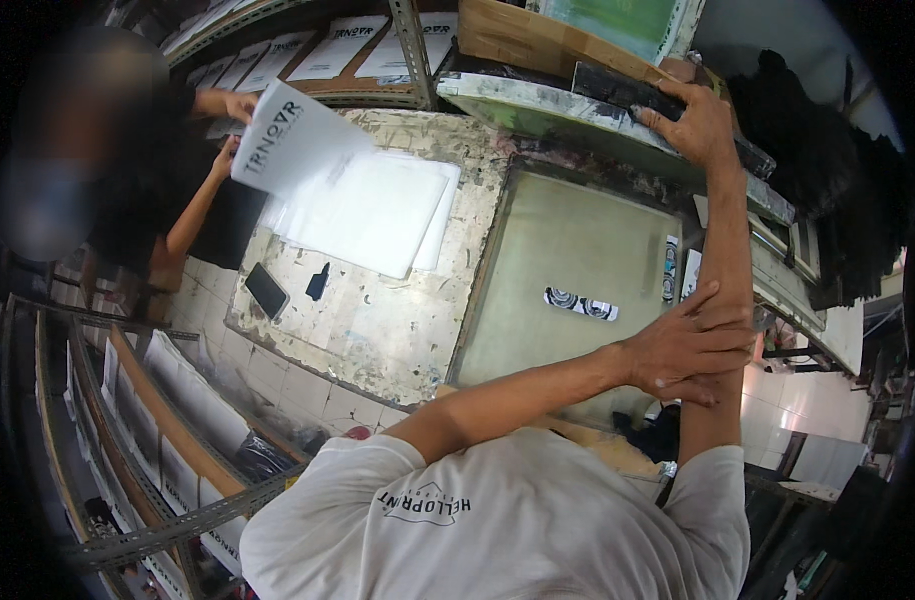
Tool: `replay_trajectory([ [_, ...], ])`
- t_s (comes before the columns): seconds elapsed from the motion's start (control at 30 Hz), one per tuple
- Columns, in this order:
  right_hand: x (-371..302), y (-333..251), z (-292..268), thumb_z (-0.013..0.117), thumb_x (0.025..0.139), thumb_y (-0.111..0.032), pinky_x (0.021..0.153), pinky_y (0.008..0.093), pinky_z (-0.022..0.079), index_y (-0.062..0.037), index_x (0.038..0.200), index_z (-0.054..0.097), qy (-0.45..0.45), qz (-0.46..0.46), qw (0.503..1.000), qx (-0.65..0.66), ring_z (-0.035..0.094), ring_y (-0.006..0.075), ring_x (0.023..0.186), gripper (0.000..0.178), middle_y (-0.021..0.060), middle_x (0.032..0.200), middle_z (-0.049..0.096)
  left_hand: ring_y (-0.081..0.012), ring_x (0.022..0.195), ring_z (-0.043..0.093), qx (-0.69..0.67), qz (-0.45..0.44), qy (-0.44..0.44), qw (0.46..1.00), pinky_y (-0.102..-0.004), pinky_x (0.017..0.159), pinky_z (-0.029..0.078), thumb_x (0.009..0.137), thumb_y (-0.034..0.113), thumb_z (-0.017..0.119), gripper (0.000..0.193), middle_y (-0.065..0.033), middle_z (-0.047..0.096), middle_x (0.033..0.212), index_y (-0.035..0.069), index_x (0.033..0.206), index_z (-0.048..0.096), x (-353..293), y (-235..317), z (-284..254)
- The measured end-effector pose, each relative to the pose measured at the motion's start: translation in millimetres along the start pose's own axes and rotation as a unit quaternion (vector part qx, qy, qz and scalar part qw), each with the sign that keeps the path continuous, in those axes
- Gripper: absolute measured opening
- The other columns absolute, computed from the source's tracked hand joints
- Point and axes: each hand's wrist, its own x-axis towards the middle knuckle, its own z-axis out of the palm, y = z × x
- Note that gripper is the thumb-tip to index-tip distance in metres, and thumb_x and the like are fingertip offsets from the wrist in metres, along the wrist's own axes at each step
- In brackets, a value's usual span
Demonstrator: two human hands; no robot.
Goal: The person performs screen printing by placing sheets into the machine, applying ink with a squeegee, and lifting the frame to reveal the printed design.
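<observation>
My left hand (690, 350) lies across my right forearm, its fingers spread over the skin. Reaching to the far right, my right hand (693, 122) is closed over a long dark bar (618, 90), thumb on the near side; its far fingertips are partly hidden. That bar lies along a paint-stained white frame (538, 108) with a green face. Below the hands is a framed printing screen (558, 235) with a pale olive surface. A patterned white strip (581, 304) sits on its mesh, and another patterned strip (670, 268) stands near its right edge.
A co-worker's hands (236, 125) lift a printed white sheet (303, 140) beside a stack of white sheets (378, 215). A phone (267, 291) and a small dark tool (319, 283) lie on the stained table (368, 330). Racks with printed sheets (203, 510) stand at left.
</observation>
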Motion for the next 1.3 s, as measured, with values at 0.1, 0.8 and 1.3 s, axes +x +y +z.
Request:
replay_trajectory([
  [0.1,-6,10,-9,0.083,0.067,-0.056,0.09,0.0458,0.053,-0.0059,0.109,0.075,0.011,0.032,0.999,0.026,0.068,0.0354,0.1,0.066,0.0174,0.111,0.07,-0.0283,0.149,0.026,-0.027,0.012,0.024,0.999,-0.06,0.119,0.011,0.08,0.056,0.065,0.074,-0.0043,0.039,0.156,0.02,0.143,0.05,-18,-6,7],
  [0.8,21,38,0,0.079,0.071,-0.058,0.088,0.0433,0.055,-0.0091,0.112,0.075,0.042,0.002,0.999,0.017,0.072,0.0298,0.095,0.064,0.0168,0.107,0.073,-0.0427,0.138,0.038,0.44,-0.565,0.087,0.693,-0.0559,0.111,0.028,0.09,0.038,0.066,0.044,-0.016,0.054,0.143,0.013,0.126,0.068,-374,-109,-176],
  [1.3,23,48,-1,0.081,0.074,-0.052,0.095,0.0403,0.05,-0.0137,0.119,0.073,0.006,0.034,0.999,-0.012,0.065,0.0298,0.108,0.059,0.0153,0.117,0.068,-0.0174,0.1,0.066,0.223,-0.394,0.42,0.786,-0.031,0.092,0.052,0.1,0.028,0.061,0.037,-0.0168,0.069,0.111,-0.002,0.12,0.067,-355,-139,-237],
])
